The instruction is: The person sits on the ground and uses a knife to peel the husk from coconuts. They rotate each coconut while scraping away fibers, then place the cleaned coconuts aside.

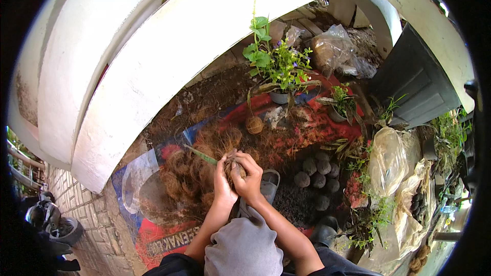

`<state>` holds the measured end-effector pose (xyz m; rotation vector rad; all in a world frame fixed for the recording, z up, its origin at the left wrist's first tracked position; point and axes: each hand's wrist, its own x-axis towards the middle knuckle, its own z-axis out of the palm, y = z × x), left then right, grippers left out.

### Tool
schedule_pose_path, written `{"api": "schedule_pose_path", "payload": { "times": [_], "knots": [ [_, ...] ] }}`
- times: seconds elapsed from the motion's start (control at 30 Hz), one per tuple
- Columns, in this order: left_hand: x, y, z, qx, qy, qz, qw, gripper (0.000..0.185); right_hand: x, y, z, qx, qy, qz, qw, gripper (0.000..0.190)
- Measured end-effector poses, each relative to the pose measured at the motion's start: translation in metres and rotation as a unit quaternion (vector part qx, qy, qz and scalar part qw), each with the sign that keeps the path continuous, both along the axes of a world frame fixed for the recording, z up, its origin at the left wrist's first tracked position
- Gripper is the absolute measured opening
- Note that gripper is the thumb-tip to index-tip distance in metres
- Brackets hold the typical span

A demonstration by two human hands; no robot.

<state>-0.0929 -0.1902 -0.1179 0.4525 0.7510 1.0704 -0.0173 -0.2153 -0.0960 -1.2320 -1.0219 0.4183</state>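
Observation:
Both of my hands are cupped together around a rough ball of brown fibre (234, 171). My left hand (224, 184) supports its left side, and my right hand (247, 176) curls its fingers over the top and right side. Much of the ball is hidden by the fingers. A narrow green strip (202, 155) sticks out to the upper left from beside my left hand; its other end is hidden. Left of the hands lies a heap of loose coconut fibre (184, 176). Beyond them, a round, string-wrapped fibre ball (254, 125) rests on the ground.
Several dark round balls (318, 174) sit on black soil (291, 203) at the right. A printed tarp (153, 234) bearing writing lies underneath. Potted flowering plants (285, 73), a clear plastic bag (335, 48) and white curved panels (215, 38) stand beyond. Yellowish plastic sacks (389, 163) lie right.

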Motion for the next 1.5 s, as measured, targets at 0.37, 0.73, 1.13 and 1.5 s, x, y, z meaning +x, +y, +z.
{"api": "schedule_pose_path", "payload": {
  "times": [0.37,0.73,1.13,1.5],
  "knots": [
    [-0.036,0.008,-0.012,-0.074,-0.098,-0.077,0.989,0.039,0.009,0.015,0.007,0.120,-0.262,0.164,0.943,0.017],
    [-0.011,0.004,0.019,-0.028,-0.059,0.056,0.996,0.077,-0.011,0.020,-0.019,-0.119,0.258,0.069,0.956,0.023],
    [-0.010,0.005,0.006,-0.017,0.133,0.050,0.990,0.032,-0.011,0.015,0.001,-0.092,0.259,0.074,0.959,0.031],
    [-0.020,0.005,-0.016,-0.156,-0.184,-0.056,0.969,0.031,0.000,0.007,-0.011,0.003,-0.158,0.079,0.984,0.026]
  ]
}}
